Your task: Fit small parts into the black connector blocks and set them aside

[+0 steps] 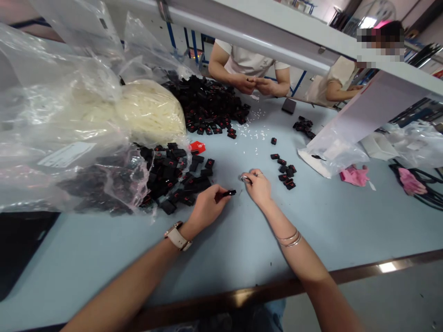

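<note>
My left hand [206,206] is closed around a small black part with a red mark [228,193], whose end sticks out towards the right. My right hand [258,185] is pinched shut on a small shiny object [245,178] I cannot name. The two hands sit close together above the light blue table [242,240]. A pile of black parts [176,177] spills from a clear plastic bag [86,175] just left of my left hand. A small group of black parts [285,173] lies right of my right hand.
A big heap of black parts [207,103] and a bag of white pieces [148,110] lie further back. Two other people sit across the table, one with hands [256,85] together. Pink gloves [355,176] and plastic bags [332,147] lie to the right.
</note>
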{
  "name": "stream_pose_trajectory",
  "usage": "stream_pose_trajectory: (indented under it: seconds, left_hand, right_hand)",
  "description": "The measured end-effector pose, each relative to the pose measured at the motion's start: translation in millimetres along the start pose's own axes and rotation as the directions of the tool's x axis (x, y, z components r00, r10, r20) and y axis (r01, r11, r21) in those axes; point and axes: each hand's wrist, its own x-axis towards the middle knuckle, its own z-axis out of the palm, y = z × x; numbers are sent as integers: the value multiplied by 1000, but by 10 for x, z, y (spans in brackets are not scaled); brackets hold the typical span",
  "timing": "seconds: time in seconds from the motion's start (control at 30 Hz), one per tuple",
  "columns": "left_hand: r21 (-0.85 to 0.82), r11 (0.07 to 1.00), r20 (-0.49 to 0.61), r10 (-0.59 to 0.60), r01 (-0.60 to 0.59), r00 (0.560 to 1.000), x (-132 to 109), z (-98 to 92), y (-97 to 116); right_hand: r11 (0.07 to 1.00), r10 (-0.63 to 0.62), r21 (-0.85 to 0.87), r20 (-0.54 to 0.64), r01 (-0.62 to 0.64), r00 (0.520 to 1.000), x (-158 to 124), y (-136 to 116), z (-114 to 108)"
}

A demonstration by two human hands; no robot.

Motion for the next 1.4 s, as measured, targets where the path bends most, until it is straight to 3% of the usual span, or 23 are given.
stream_pose_trajectory:
  seconds: [0.37,0.57,0.67,0.83,1.2,1.4]
  left_hand:
    - [-4,1000,-5,9,-9,1000,-3,6,-19]
    - [-20,1000,-6,11,-11,1000,0,-7,-7]
    - [-26,1000,-5,7,-7,1000,0,-9,-12]
    - [-29,1000,-3,6,-7,1000,2,-1,-38]
    - [-40,999,11,-2,2,1000,-3,-22,-9]
    - [11,1000,10,8,-8,1000,0,-6,-27]
  right_hand:
    - [996,-49,78,-22,51,999,-1,19,11]
    - [906,-167,368,-146,210,975,-59,4,81]
    - [851,-248,426,-190,308,950,-163,-70,109]
    - [855,-327,370,-160,363,931,-296,-130,98]
    - [893,-424,161,-10,420,906,-316,-142,15]
    - [886,-455,94,-12,454,891,-339,-157,11]
